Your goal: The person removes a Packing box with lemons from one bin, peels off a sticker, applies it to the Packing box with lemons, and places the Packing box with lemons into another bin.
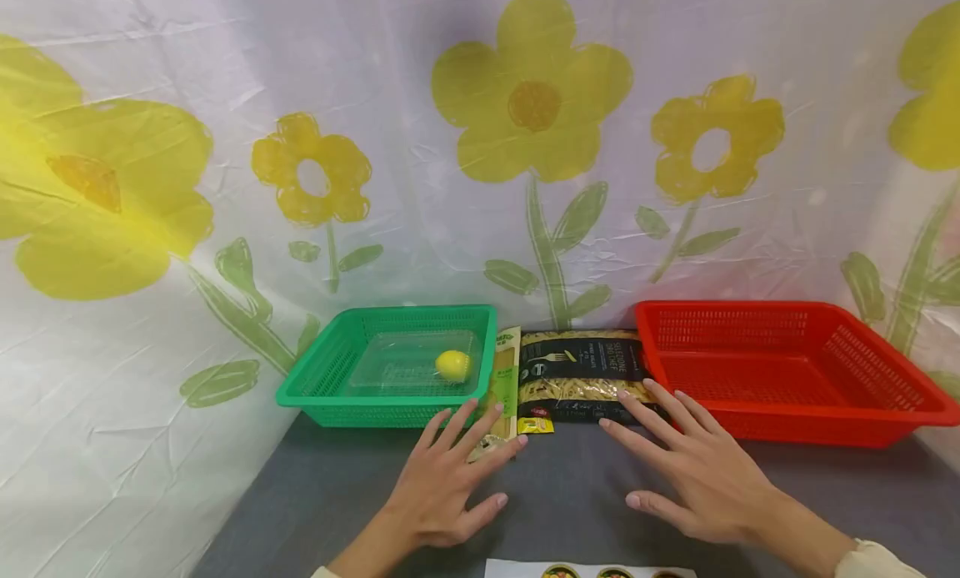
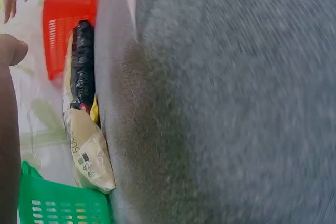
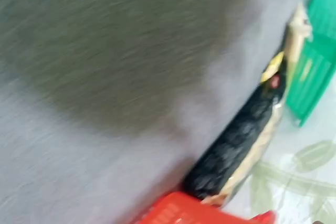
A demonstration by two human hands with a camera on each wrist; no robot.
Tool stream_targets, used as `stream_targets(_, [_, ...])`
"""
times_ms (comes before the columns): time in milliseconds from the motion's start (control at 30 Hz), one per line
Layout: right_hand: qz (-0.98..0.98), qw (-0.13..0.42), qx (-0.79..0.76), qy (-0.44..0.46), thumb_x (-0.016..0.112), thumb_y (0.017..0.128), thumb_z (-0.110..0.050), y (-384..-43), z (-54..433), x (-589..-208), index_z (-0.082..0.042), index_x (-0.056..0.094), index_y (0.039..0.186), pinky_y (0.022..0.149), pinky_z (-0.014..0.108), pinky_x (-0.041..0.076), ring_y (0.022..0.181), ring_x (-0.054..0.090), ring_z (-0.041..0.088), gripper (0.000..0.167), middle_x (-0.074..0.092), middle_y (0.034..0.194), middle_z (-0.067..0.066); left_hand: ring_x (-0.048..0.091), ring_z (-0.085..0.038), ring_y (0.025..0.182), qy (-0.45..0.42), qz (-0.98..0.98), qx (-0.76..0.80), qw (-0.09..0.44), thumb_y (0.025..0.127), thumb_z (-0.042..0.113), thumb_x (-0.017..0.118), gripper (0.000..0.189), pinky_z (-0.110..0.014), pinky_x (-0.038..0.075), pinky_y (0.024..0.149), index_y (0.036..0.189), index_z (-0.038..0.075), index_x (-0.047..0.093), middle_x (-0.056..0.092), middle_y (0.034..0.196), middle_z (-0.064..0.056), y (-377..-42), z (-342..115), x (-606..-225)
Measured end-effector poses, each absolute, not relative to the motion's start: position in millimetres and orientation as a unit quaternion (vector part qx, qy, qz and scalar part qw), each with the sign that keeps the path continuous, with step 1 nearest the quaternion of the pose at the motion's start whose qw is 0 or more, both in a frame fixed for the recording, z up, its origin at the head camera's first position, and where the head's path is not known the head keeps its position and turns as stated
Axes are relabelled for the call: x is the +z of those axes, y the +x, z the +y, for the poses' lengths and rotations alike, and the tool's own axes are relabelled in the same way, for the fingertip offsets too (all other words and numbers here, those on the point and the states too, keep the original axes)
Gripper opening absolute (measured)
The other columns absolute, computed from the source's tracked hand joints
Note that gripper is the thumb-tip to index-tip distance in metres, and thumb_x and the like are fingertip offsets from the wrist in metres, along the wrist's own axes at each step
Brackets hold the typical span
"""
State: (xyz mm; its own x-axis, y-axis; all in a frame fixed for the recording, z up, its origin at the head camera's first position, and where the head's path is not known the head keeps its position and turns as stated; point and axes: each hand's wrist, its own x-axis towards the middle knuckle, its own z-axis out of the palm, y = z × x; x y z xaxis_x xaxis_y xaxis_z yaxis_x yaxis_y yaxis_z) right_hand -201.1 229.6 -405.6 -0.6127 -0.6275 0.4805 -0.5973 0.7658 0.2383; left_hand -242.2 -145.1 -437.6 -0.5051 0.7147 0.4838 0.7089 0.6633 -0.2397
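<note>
Both hands hover over the dark table with fingers spread and hold nothing. The left hand is nearest the green basket and a cream-and-green packet. Inside that basket lie a clear plastic container and a yellow lemon-like item. To the right, the right hand is before a black pasta bag and the red basket, which shows nothing inside. A small yellow sachet lies in front of the pasta bag. In the left wrist view, the packet leans beside the pasta bag.
A white sheet with printed food pictures lies at the near edge of the grey table. Behind the baskets hangs a white cloth with yellow flowers. The right wrist view is blurred.
</note>
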Motion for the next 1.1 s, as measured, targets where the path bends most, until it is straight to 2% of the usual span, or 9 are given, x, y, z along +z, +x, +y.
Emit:
stream_targets(100, [-0.907,0.272,-0.004,0.321,0.056,0.088,-0.072,-202,219,-400,-0.039,0.03,0.159,0.123,0.041,-0.01,0.153,0.019,0.037,0.083,0.026,0.167,0.001,0.029,-0.035,0.15,-0.392,-0.87,-0.02,0.298,0.099,0.06,0.04,0.065,-0.061,0.031,0.11,0.16,0.042,0.026,0.015,0.17,0.002,-242,-146,-439])
stream_targets(200, [-0.91,0.271,0.023,0.311,0.058,0.087,-0.071,-205,209,-394,-0.039,0.029,0.159,0.124,0.054,0.004,0.153,0.019,0.037,0.084,0.021,0.169,-0.002,0.035,-0.036,0.146,-0.376,-0.867,-0.06,0.321,0.096,0.055,0.05,0.065,-0.061,0.034,0.107,0.157,0.036,0.037,0.029,0.165,-0.002,-243,-148,-439])
stream_targets(333, [-0.906,0.283,0.064,0.307,0.063,0.087,-0.065,-211,195,-389,-0.036,0.031,0.16,0.113,0.065,0.026,0.152,0.022,0.039,0.084,0.019,0.169,-0.003,0.042,-0.035,0.139,-0.35,-0.863,-0.109,0.349,0.088,0.044,0.063,0.069,-0.062,0.039,0.101,0.153,0.03,0.046,0.043,0.156,-0.008,-246,-149,-439])
stream_targets(600, [-0.898,0.28,0.144,0.308,0.064,0.09,-0.059,-228,159,-378,-0.029,0.025,0.162,0.11,0.066,0.033,0.15,0.026,0.035,0.087,0.021,0.168,0.0,0.046,-0.035,0.133,-0.268,-0.864,-0.237,0.355,0.089,0.032,0.065,0.065,-0.064,0.043,0.093,0.151,0.02,0.048,0.048,0.15,-0.009,-249,-153,-447])
stream_targets(733, [-0.895,0.258,0.189,0.312,0.065,0.091,-0.056,-236,138,-373,-0.026,0.022,0.163,0.113,0.063,0.033,0.15,0.026,0.031,0.089,0.022,0.168,-0.001,0.048,-0.035,0.13,-0.22,-0.847,-0.323,0.36,0.09,0.02,0.068,0.058,-0.062,0.042,0.097,0.145,0.011,0.053,0.052,0.143,-0.013,-251,-159,-455])
stream_targets(833, [-0.89,0.24,0.232,0.312,0.065,0.092,-0.055,-241,124,-372,-0.026,0.021,0.163,0.114,0.061,0.033,0.151,0.026,0.027,0.088,0.023,0.167,-0.003,0.052,-0.036,0.12,-0.188,-0.816,-0.389,0.384,0.091,0.012,0.067,0.048,-0.054,0.044,0.092,0.137,0.004,0.056,0.055,0.133,-0.016,-258,-161,-463])
stream_targets(933, [-0.877,0.227,0.282,0.317,0.066,0.094,-0.052,-246,108,-371,-0.027,0.022,0.162,0.114,0.06,0.034,0.152,0.025,0.023,0.085,0.023,0.167,-0.004,0.054,-0.036,0.109,-0.148,-0.779,-0.442,0.419,0.092,0.005,0.066,0.039,-0.044,0.046,0.083,0.13,-0.002,0.058,0.056,0.123,-0.019,-267,-159,-469])
stream_targets(1100, [-0.857,0.206,0.345,0.323,0.065,0.096,-0.047,-258,85,-366,-0.023,0.023,0.162,0.114,0.063,0.03,0.152,0.025,0.028,0.081,0.024,0.167,0.002,0.056,-0.032,0.103,-0.068,-0.729,-0.519,0.442,0.093,0.002,0.067,0.03,-0.024,0.046,0.077,0.121,-0.003,0.059,0.056,0.114,-0.021,-277,-152,-468])
